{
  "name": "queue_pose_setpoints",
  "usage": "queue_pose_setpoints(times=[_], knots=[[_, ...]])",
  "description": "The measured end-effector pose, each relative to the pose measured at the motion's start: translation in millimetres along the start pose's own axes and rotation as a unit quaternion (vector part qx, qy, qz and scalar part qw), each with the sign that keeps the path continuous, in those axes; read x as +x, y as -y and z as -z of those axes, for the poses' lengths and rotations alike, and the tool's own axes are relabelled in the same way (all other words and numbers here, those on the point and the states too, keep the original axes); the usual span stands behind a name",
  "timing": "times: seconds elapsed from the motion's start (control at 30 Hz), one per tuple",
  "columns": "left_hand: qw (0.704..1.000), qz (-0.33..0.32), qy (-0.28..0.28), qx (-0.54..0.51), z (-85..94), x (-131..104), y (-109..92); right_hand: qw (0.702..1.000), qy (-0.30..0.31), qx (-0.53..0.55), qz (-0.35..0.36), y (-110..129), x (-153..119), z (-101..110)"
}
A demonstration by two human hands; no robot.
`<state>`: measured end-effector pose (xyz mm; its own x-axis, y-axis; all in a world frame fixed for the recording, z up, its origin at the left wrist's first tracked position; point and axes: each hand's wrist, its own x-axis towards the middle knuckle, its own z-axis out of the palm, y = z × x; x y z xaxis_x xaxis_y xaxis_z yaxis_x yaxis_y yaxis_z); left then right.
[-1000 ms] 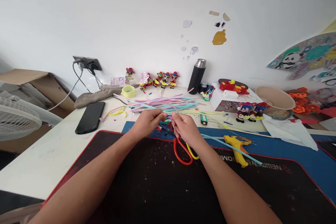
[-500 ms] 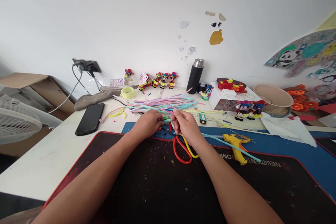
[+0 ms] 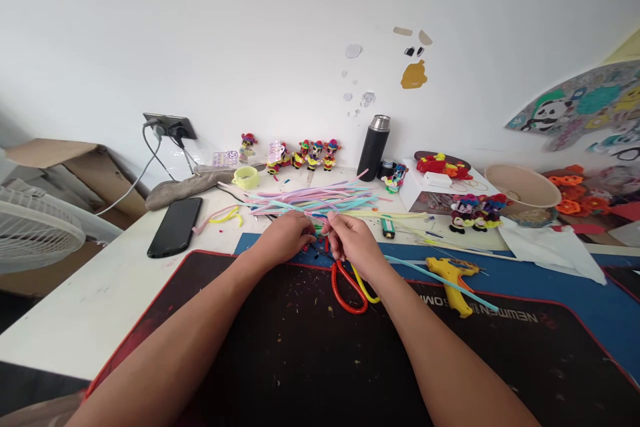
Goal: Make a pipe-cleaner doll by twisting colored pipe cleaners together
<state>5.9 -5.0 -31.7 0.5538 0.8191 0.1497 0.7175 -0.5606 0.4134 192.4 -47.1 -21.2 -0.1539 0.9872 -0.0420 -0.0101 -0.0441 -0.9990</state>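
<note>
"When I look on from far off, how do I do this well?"
"Pinch softly near the tip of the blue bit (image 3: 318, 216), by the stems' (image 3: 300, 201) near edge."
"And the pose?"
"The right hand (image 3: 353, 240) looks pinched on it. The left hand (image 3: 283, 239) bends close by; I can't tell if its fingers grip."

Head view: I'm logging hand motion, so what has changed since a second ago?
The left hand has turned, its fingertips now lower. The right hand has barely shifted. Whether anything was let go is unclear. The scissors, glue gun and phone stayed put.
</note>
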Motion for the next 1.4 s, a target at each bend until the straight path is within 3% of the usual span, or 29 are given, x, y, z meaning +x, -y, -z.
queue_pose_setpoints(times=[0.17,0.27,0.37,0.47,0.57,0.77,0.9,1.1,1.17,1.33,1.4], knots=[[1.000,0.006,-0.006,0.025,-5.7,1,-4,1.000,0.007,-0.022,0.002,0,-1,-1],[0.999,0.010,-0.045,-0.007,-3.4,1,-1,1.000,0.009,-0.023,-0.003,1,-1,-1],[0.985,0.068,-0.111,-0.109,6.7,3,5,1.000,0.015,-0.024,-0.005,3,-2,0],[0.936,0.117,-0.144,-0.299,20.2,3,8,0.999,0.025,-0.045,-0.009,2,-3,0],[0.889,0.120,-0.122,-0.425,30.1,0,4,0.994,0.046,-0.098,-0.006,2,-4,0],[0.930,0.081,0.024,-0.358,31.2,-6,-13,0.986,0.045,-0.161,0.010,1,-4,0],[0.895,0.073,0.074,-0.433,29.9,-8,-17,0.985,0.018,-0.173,0.024,-2,-2,2],[0.836,0.087,0.094,-0.534,29.3,-8,-13,0.983,-0.003,-0.178,0.040,-1,-2,2],[0.832,0.092,0.095,-0.538,27.8,-8,-13,0.989,-0.003,-0.145,0.029,0,-1,2],[0.833,0.111,0.013,-0.542,24.4,-6,-16,1.000,0.008,-0.023,0.001,3,-1,0],[0.836,0.110,0.012,-0.538,23.4,-5,-17,1.000,0.009,-0.001,-0.007,3,-2,-2]])
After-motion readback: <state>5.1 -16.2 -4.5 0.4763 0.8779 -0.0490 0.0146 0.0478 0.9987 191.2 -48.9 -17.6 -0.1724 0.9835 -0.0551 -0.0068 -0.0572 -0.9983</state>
